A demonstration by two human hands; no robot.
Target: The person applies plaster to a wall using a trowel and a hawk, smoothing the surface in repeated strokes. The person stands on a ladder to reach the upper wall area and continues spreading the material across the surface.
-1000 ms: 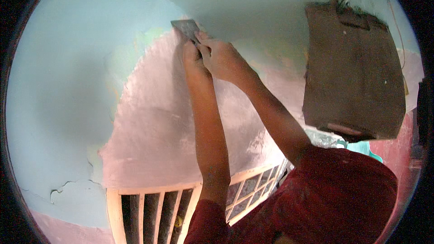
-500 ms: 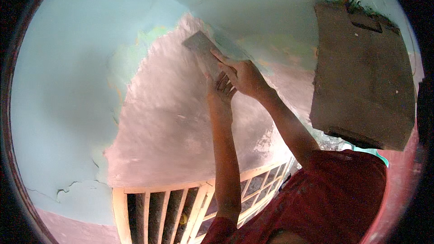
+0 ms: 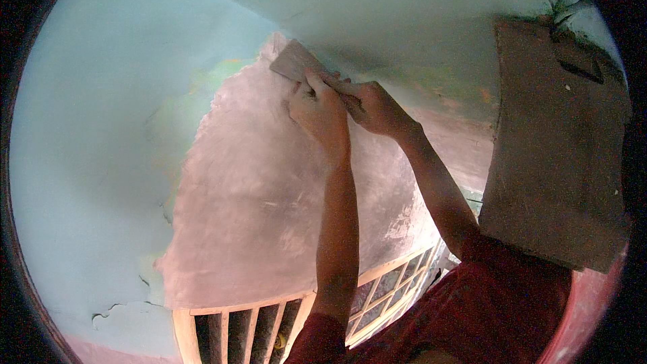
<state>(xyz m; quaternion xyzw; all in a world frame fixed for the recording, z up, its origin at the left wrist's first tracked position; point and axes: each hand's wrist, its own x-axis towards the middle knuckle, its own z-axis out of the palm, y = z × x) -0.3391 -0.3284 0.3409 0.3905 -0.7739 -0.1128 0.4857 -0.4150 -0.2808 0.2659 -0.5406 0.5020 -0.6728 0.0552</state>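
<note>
Both of my hands grip one flat metal scraper (image 3: 294,62) and press its blade against the wall near the ceiling. My left hand (image 3: 321,110) is wrapped around the handle just below the blade. My right hand (image 3: 372,105) clasps the same handle from the right, touching the left hand. The blade lies at the top edge of a large bare pinkish-grey patch (image 3: 269,202) where the pale turquoise paint (image 3: 101,128) is gone.
A brown rectangular board (image 3: 559,141) hangs at the right, close to my right forearm. A window with a pale wooden frame and bars (image 3: 269,327) sits below the bare patch. Cracked, peeling paint (image 3: 114,310) shows at the lower left.
Both hands have moved with the scraper across the upper wall, and the view has shifted, so the bare patch now fills more of the middle.
</note>
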